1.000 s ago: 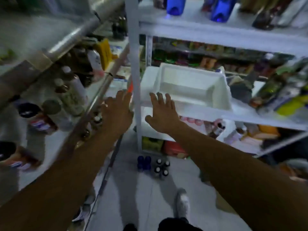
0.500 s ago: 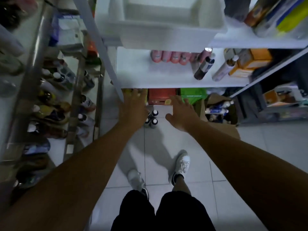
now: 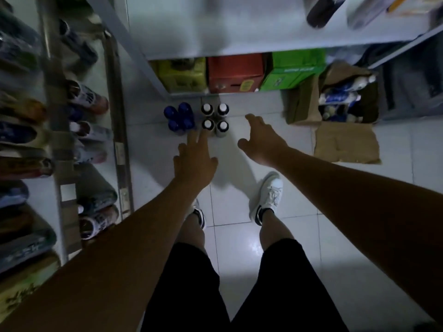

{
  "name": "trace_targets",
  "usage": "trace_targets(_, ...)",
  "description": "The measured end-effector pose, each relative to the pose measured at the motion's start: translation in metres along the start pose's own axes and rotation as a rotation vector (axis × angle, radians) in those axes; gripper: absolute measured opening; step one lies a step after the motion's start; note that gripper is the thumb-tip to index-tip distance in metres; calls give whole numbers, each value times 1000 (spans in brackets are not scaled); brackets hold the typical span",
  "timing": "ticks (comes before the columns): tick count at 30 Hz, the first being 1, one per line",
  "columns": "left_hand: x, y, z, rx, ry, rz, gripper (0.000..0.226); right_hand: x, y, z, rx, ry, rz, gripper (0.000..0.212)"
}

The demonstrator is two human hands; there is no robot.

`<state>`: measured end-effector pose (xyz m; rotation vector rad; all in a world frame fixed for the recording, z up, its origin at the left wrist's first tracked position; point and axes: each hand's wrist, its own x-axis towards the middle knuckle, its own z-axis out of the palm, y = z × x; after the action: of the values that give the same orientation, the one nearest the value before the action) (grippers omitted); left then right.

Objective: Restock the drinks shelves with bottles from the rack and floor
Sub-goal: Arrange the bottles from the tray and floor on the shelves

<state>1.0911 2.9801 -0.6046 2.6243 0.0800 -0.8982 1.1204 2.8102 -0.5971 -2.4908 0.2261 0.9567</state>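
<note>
Bottles [image 3: 223, 109], white-capped, stand beneath left hand [image 3: 195, 161] and right hand [image 3: 261, 142] — both spread, empty, seemingly not touching.

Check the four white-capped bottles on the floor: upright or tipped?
Upright. All four white-capped bottles show round caps facing straight up at the camera in a tidy two-by-two block; none lies on its side.

Pale tiled floor [image 3: 148, 149]: four white-capped bottles [image 3: 208, 123] stand in a square, blue bottles [image 3: 179, 116] just beside them. An open cardboard box [image 3: 306, 101] stands nearby.
</note>
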Motion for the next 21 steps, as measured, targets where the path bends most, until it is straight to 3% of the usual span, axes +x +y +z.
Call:
trace_targets(8,75,-68,80,-177,-24,79,77,79,20,99,145,-12,117,68)
trace_targets(11,114,-88,123,-263,-59,51,77,116,37,139,184,-2,115,63)
trace_targets(16,202,-114,194,-392,-92,-81,64,186,76,205,220,18,43,72)
trace_targets(21,278,-119,265,-645,147,-8,88,269,117,255,347,172,50,87)
